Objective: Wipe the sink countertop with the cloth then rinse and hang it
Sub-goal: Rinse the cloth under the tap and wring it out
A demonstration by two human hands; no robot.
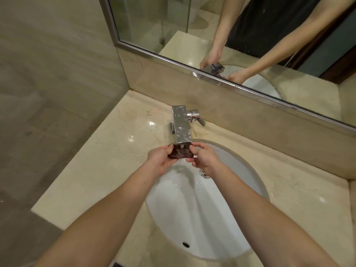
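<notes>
The small dark reddish-brown cloth (182, 153) is stretched flat directly beneath the spout of the square chrome faucet (182, 126), over the back edge of the white oval sink basin (221, 218). The left hand (160, 158) pinches the cloth's left edge between thumb and curled fingers. The right hand (203, 158) pinches the right edge the same way, its lower fingers loosely bent beneath. Holding it by two opposite edges keeps the fabric spread, so water from the spout would meet its whole face rather than a wad. Keeping it above the basin lets the runoff fall toward the metal drain (204, 173) and not onto the beige marble countertop (115, 151).

A pale streak below the cloth looks like running water, though the blur makes that uncertain. The faucet's chrome lever handle (198, 118) is on the right side of the faucet body, within reach of the right hand.

This reads as the rinsing step. The counter shines and nothing lies on it, so the wiping is probably finished. Wringing and hanging remain, and no hook or rail is in view.
</notes>
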